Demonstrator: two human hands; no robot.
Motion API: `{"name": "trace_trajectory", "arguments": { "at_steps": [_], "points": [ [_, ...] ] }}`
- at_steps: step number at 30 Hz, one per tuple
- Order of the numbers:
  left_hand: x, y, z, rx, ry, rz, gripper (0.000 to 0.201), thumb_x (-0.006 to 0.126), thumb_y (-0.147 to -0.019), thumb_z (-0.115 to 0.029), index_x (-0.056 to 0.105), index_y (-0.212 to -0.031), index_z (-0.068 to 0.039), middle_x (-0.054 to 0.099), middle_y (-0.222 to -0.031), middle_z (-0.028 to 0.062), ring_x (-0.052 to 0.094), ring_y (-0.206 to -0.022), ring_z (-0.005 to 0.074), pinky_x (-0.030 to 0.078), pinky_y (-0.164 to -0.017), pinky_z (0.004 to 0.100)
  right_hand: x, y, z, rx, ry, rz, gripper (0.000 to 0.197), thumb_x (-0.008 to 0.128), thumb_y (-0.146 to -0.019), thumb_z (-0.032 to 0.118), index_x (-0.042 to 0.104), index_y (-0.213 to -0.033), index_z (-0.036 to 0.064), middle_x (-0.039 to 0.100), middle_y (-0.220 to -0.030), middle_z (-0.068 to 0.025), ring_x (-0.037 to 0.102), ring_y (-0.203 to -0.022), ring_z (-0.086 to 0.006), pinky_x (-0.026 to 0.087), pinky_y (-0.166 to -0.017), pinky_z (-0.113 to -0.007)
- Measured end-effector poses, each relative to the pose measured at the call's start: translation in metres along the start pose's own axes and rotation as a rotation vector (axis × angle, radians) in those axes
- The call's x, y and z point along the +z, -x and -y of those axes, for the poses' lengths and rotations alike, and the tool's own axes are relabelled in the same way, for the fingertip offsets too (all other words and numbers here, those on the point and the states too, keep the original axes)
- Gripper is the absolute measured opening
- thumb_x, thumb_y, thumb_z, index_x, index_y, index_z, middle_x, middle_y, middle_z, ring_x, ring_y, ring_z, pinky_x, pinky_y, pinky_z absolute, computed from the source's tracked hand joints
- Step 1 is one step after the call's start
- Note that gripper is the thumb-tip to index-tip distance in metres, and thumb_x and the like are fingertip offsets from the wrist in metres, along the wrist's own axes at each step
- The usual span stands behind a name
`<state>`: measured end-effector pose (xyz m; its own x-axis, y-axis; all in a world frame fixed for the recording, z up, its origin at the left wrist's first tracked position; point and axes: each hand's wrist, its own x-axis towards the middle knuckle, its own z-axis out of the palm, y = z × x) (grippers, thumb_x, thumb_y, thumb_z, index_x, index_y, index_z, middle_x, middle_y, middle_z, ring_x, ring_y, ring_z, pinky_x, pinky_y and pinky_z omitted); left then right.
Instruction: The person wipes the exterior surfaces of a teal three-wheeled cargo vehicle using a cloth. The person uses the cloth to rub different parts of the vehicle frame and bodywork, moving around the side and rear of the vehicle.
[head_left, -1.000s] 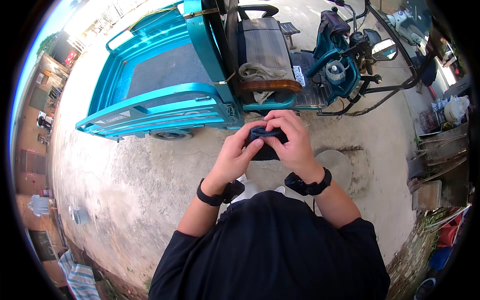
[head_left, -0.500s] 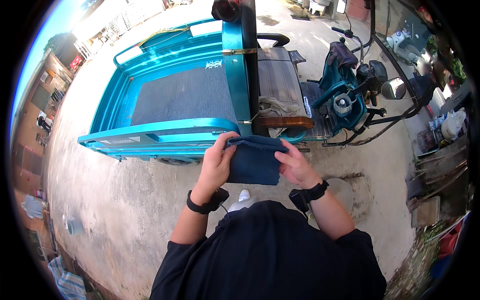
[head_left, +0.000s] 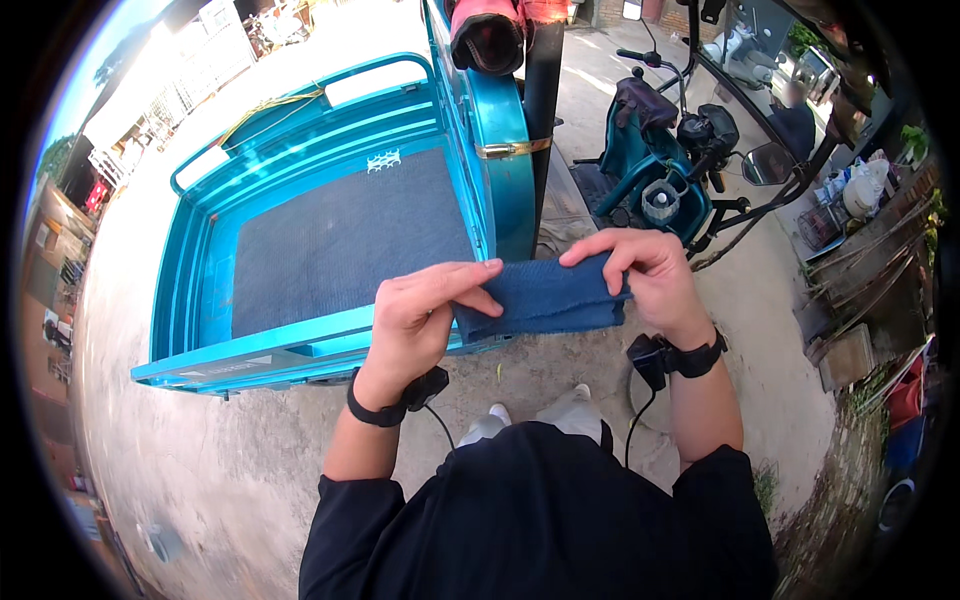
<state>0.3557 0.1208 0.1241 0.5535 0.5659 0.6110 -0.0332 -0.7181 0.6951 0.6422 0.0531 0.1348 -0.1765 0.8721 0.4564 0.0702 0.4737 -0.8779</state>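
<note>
Stretched between my two hands is a dark blue cloth [head_left: 548,297], folded into a narrow band. My left hand [head_left: 425,310] pinches its left end, fingers on top and thumb side underneath. At the other end my right hand [head_left: 648,280] grips the cloth with bent fingers over its upper edge. The cloth is held in the air in front of my chest, near the side of a teal cargo tricycle [head_left: 270,362]. A dark ribbed mat [head_left: 345,240] lies in the tricycle's cargo bed.
A black upright post [head_left: 543,130] and teal panel stand just beyond my hands. Handlebars and a round mirror [head_left: 767,167] are to the right. Stacked boards [head_left: 870,290] line the right edge. A pale bucket [head_left: 160,542] stands on the concrete at lower left.
The cloth has gone from a hanging, squarish piece to a narrower folded band. My hands have moved farther apart and my right hand has risen. The view has shifted relative to the tricycle.
</note>
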Motion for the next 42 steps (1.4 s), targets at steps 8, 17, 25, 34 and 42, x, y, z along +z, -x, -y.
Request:
{"name": "trace_trajectory", "arguments": {
  "at_steps": [8, 17, 25, 34, 42],
  "points": [
    [0.0, -0.071, 0.034, 0.269, -0.365, -0.192, 0.05, 0.052, -0.075, 0.01, 0.072, -0.119, -0.001, 0.075, -0.109, 0.0162, 0.064, -0.122, 0.0384, 0.051, -0.104, 0.045, 0.018, -0.063, -0.018, -0.163, 0.571, -0.479, 0.027, 0.081, -0.082, 0.007, 0.067, -0.105, 0.0005, 0.06, -0.128, -0.0135, 0.063, -0.115, -0.0312, 0.053, -0.096, -0.038],
    [0.067, -0.05, 0.039, 0.206, -0.856, -0.504, 0.039, 0.075, -0.085, -0.001, 0.073, -0.124, -0.003, 0.061, -0.133, 0.0171, 0.054, -0.131, 0.0429, 0.048, -0.106, 0.0512, 0.071, -0.068, -0.068, -0.319, 1.027, -0.712, 0.046, 0.073, -0.092, 0.015, 0.064, -0.131, -0.0093, 0.061, -0.138, -0.0296, 0.059, -0.125, -0.0463, 0.05, -0.105, -0.05],
    [0.081, -0.052, 0.064, 0.134, -0.577, -0.635, 0.042, 0.074, -0.088, 0.005, 0.066, -0.13, 0.007, 0.064, -0.134, 0.0295, 0.069, -0.117, 0.0419, 0.058, -0.093, 0.0423, 0.093, -0.07, -0.083, -0.311, 0.734, -0.855, 0.049, 0.082, -0.085, 0.007, 0.066, -0.128, -0.0094, 0.067, -0.129, -0.0252, 0.068, -0.104, -0.0343, 0.058, -0.086, -0.04],
    [0.087, -0.023, 0.085, 0.179, -0.583, -0.557, 0.039, 0.073, -0.085, 0.009, 0.066, -0.123, 0.013, 0.063, -0.129, 0.0377, 0.073, -0.104, 0.0456, 0.063, -0.08, 0.0407, 0.09, -0.046, -0.111, -0.26, 0.408, -0.816, 0.052, 0.086, -0.082, 0.006, 0.067, -0.129, -0.005, 0.069, -0.112, -0.0172, 0.071, -0.09, -0.0242, 0.06, -0.078, -0.034],
    [0.116, 0.063, 0.138, 0.017, -0.551, -0.407, 0.034, 0.076, -0.081, 0.01, 0.071, -0.115, 0.01, 0.067, -0.126, 0.0319, 0.075, -0.1, 0.0404, 0.061, -0.079, 0.0359, 0.111, 0.02, -0.177, 0.053, 0.473, -0.763, 0.05, 0.085, -0.081, 0.008, 0.066, -0.126, 0.0007, 0.069, -0.109, -0.0151, 0.071, -0.096, -0.0315, 0.059, -0.082, -0.038]
  ]
}}
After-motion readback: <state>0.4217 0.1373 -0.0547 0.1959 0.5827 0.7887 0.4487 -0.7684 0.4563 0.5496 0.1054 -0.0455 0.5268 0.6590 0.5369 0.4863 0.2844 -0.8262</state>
